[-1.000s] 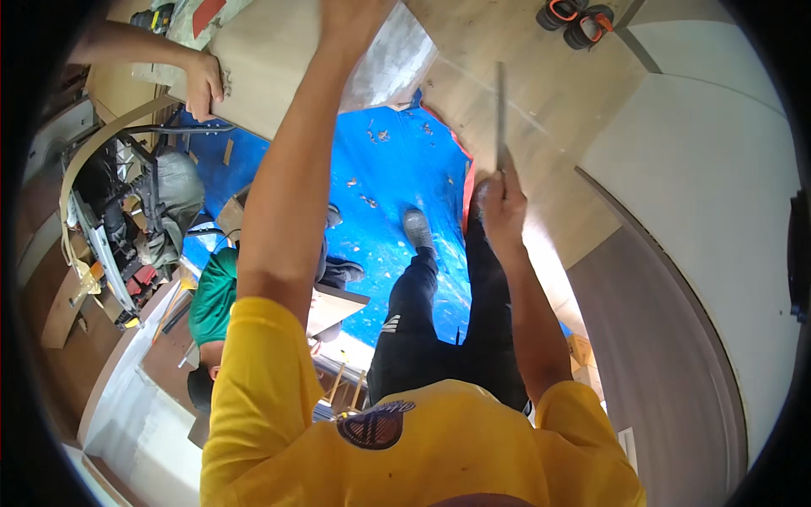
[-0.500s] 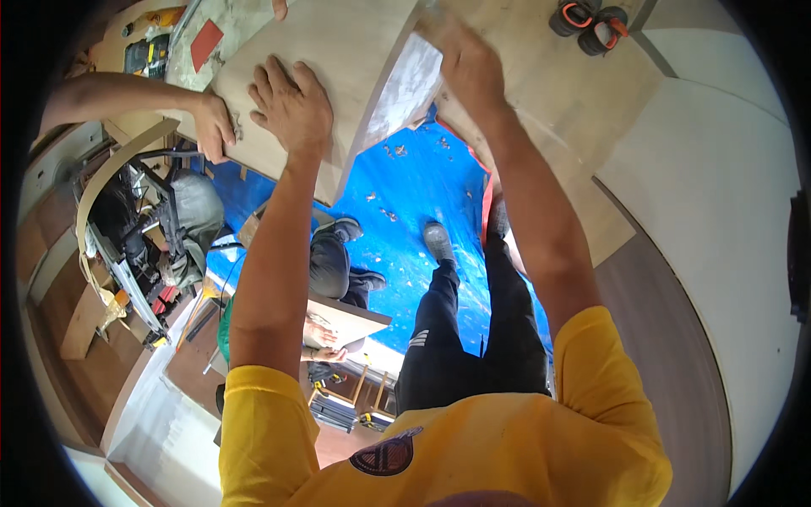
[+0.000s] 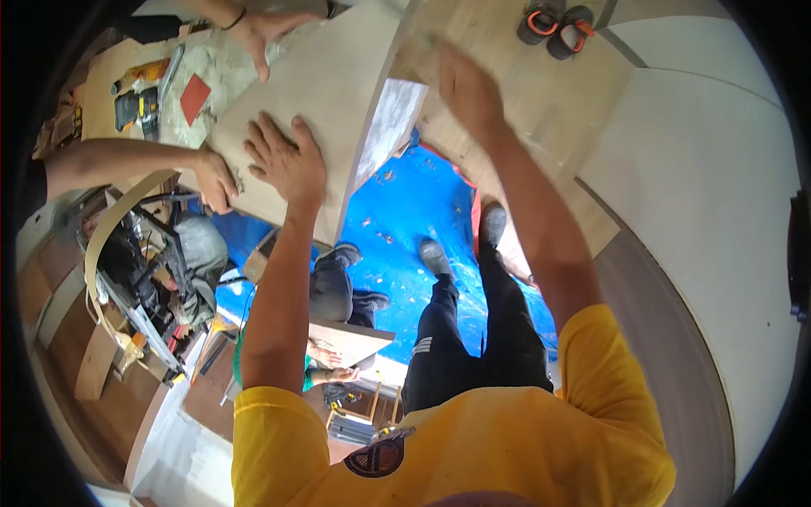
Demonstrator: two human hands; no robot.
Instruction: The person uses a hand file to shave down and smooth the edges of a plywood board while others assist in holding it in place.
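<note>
A pale wooden panel (image 3: 338,93) is tilted in front of me at the upper left. My left hand (image 3: 289,165) lies flat on its face with the fingers spread. Beyond the panel's right edge is my right hand (image 3: 470,95), raised and smeared by motion, so its fingers and anything in them cannot be made out. A co-worker's hand (image 3: 216,181) grips the panel's left edge, and that person's other hand (image 3: 266,35) rests at its far edge.
A blue sheet (image 3: 380,215) with scattered debris covers the floor around my feet. Dark shoes (image 3: 559,32) lie at the far right. A workbench (image 3: 221,72) holds a red sheet (image 3: 195,99) and tools. Below my left arm, another person's hands (image 3: 338,374) are beside a board (image 3: 355,340).
The co-worker's far hand has come further into view over the panel's upper edge. My left hand stays flat on the panel, while my right remains blurred beside its edge. The whole view has shifted slightly.
</note>
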